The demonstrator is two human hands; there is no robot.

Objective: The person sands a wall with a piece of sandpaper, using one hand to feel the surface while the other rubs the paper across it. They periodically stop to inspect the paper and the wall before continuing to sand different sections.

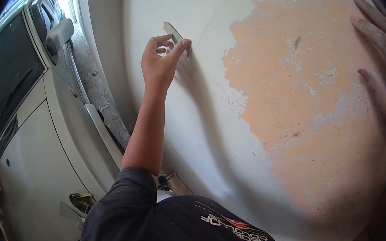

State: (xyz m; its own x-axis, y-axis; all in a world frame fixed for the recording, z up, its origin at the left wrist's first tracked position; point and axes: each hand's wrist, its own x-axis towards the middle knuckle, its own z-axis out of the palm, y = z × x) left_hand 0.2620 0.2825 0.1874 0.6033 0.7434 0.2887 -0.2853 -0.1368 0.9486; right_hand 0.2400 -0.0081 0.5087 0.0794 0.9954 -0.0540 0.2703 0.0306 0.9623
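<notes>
Wall (183, 121) bore a large orange patch (288, 81); left hand (160, 62) pinched a thin flat strip (172, 31) left of it, right hand (385, 51) spread at its right.

Flat blade (173, 30) partly hidden by left grip (159, 61); car (30, 153) cut off at left.

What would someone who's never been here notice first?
Probably the big, ragged peach patch on the pale wall, filling the right half of the view. Then the hands: the left pinches a thin flat piece left of the patch, the right spreads at its right edge. A car fills the far left.
</notes>
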